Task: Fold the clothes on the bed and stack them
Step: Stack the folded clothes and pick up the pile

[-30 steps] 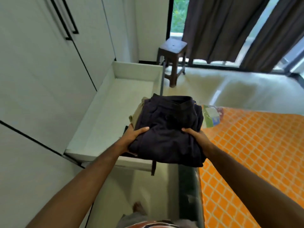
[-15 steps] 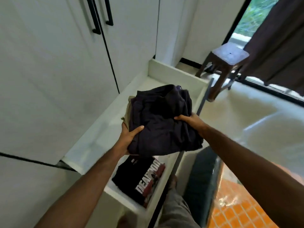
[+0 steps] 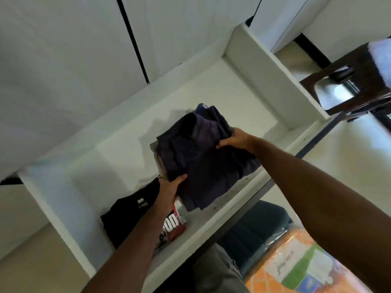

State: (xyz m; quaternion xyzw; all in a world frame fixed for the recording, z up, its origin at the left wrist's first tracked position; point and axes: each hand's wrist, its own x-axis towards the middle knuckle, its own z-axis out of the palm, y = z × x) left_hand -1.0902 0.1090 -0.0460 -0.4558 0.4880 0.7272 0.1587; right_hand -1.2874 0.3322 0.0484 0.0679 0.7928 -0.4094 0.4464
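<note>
Stack [image 3: 203, 157] lowered into drawer [image 3: 264, 66]; shirt [image 3: 131, 210] reads "OOL".

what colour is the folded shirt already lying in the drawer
Black, with white lettering on a red patch, on the folded shirt in the head view.

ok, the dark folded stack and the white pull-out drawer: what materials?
Dark navy folded clothes stack: soft woven or knit fabric, matte; it creases and sags between the left hand and right hand. White pull-out drawer: apparently painted or laminated board, smooth, with a faint sheen and square edges.
</note>
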